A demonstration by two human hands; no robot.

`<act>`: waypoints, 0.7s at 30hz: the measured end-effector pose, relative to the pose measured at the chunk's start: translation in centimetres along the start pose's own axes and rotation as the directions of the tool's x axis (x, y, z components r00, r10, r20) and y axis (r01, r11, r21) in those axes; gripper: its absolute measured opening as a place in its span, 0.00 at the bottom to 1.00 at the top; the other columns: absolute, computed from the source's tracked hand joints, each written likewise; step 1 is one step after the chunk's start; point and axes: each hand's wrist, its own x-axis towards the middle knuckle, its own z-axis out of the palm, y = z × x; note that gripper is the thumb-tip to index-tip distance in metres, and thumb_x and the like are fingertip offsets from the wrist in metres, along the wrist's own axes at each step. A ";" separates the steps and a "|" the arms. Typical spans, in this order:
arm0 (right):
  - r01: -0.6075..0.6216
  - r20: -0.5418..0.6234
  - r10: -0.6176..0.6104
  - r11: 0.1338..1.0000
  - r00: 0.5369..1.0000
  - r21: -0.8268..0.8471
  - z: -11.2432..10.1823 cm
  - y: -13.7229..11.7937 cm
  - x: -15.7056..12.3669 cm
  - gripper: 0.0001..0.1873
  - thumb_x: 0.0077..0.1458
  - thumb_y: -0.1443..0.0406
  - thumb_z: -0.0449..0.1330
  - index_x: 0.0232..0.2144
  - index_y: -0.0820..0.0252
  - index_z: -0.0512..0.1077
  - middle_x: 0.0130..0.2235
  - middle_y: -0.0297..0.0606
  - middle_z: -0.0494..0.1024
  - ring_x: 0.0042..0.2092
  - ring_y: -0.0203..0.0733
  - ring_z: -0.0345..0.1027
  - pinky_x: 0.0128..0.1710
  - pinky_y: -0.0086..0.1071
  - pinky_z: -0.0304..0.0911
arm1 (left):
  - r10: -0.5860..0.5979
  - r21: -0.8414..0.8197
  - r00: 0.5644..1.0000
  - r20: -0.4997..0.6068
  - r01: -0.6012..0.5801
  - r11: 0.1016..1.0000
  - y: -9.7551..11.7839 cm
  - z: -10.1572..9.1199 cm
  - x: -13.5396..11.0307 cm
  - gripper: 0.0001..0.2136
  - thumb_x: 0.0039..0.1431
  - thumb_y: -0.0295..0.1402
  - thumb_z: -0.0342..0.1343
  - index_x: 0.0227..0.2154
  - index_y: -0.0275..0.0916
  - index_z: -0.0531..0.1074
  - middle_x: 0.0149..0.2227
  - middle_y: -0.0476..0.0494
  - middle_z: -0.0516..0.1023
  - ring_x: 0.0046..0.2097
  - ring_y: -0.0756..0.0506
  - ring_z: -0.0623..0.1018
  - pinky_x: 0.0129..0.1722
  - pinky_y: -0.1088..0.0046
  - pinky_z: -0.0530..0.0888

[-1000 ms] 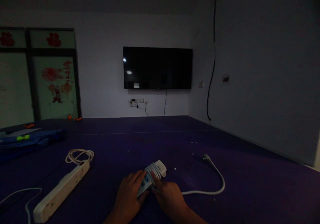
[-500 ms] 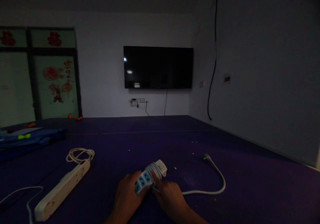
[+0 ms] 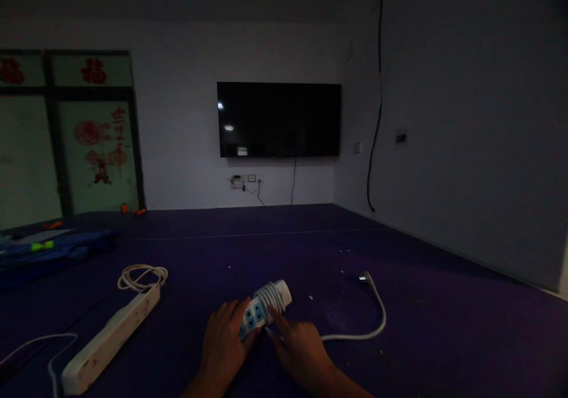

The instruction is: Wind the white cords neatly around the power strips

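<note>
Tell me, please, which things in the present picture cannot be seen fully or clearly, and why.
All in the head view:
- Near end of the small power strip: hidden by the left hand.
- One stretch of the trailing cord: hidden by the right hand.
- Rest of the blue fabric: cut off by the left edge.
- Details of the wall sockets: too small and dark.

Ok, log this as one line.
left hand: holding blue-socketed power strip | right hand: touching wound cord | plug: apart from both hands
</note>
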 end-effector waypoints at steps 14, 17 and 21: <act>-0.003 -0.057 0.004 1.000 0.998 0.015 0.4 -0.1 0.1 0.35 0.51 0.68 0.54 0.61 0.57 0.49 0.32 0.40 0.79 0.29 0.43 0.73 0.27 0.27 0.62 | 0.104 0.108 0.994 -0.035 -0.100 0.989 0.6 0.3 -0.5 0.20 0.54 0.32 0.51 0.52 0.47 0.64 0.46 0.44 0.71 0.46 0.43 0.69 0.44 0.65 0.65; -0.002 -0.057 0.002 1.000 0.998 -0.001 0.5 -0.1 0.1 0.35 0.51 0.68 0.54 0.61 0.59 0.48 0.31 0.40 0.79 0.28 0.44 0.73 0.26 0.28 0.62 | 0.183 0.145 0.981 -0.061 -0.173 0.974 0.5 0.5 -0.5 0.21 0.54 0.30 0.51 0.51 0.49 0.64 0.46 0.45 0.71 0.46 0.43 0.69 0.44 0.65 0.65; -0.006 -0.055 0.005 1.000 0.998 -0.016 0.6 -0.2 0.2 0.35 0.51 0.68 0.53 0.60 0.59 0.49 0.31 0.40 0.79 0.28 0.44 0.73 0.27 0.28 0.62 | 0.254 0.167 0.963 -0.085 -0.238 0.957 0.3 0.5 -0.5 0.20 0.55 0.30 0.50 0.51 0.49 0.64 0.45 0.46 0.72 0.45 0.44 0.70 0.43 0.66 0.66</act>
